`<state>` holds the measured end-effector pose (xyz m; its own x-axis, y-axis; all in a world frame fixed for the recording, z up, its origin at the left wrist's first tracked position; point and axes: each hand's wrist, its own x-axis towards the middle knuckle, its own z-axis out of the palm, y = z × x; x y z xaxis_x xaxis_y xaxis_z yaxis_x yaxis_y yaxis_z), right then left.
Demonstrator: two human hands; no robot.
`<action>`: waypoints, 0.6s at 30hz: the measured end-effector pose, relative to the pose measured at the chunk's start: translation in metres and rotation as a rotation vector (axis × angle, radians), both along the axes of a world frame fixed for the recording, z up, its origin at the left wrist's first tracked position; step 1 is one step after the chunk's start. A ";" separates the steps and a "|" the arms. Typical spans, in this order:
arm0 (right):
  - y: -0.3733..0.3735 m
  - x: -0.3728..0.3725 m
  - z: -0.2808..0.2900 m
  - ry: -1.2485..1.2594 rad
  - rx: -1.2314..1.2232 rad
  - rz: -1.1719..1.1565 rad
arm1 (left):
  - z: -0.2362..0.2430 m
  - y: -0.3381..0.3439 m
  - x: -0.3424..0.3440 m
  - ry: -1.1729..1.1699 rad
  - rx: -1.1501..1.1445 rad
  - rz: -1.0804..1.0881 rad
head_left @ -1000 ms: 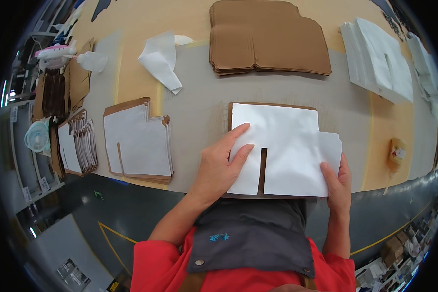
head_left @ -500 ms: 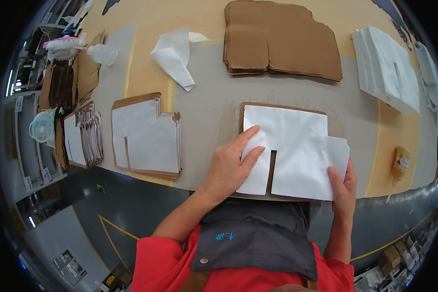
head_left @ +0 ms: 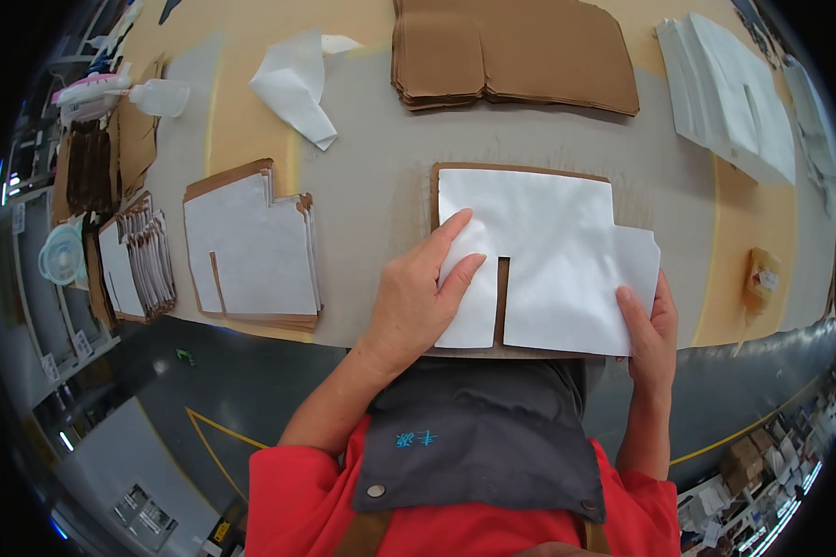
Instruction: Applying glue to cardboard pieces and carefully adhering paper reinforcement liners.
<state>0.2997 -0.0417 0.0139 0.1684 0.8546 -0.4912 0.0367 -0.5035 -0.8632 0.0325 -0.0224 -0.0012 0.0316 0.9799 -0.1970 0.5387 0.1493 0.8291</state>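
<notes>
One broad worktable (head_left: 492,144) is filling most of the head view, its grey covering (head_left: 353,232) running between tan bands (head_left: 738,223), while a dark floor (head_left: 241,367) with yellow lines (head_left: 228,429) is showing beyond the curved front edge. A white slotted panel (head_left: 562,269) is lying right at that edge, over a brown piece (head_left: 529,170) that is peeking out along its top and left sides. The left hand (head_left: 416,297) is resting on the panel's left part, thumb and forefinger spread; the right hand (head_left: 655,339), well apart from it, is pinching the lower right side, thumb on top. Grey covering is separating the panel from a brown stack (head_left: 557,56) behind it and from white-faced notched panels (head_left: 246,255) stacked to the left. A white stack (head_left: 729,93) is sitting at the upper right, and a yellowish squeeze bottle (head_left: 762,280) is lying near the right front edge.
</notes>
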 end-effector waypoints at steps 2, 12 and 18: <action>0.000 0.001 0.002 0.008 -0.004 0.011 | 0.001 0.000 0.000 0.032 0.018 -0.018; -0.002 0.003 -0.001 0.001 -0.020 0.038 | -0.003 -0.002 -0.001 0.123 0.111 -0.069; -0.005 0.005 -0.003 0.002 -0.008 0.047 | -0.003 -0.004 -0.001 0.173 0.108 -0.090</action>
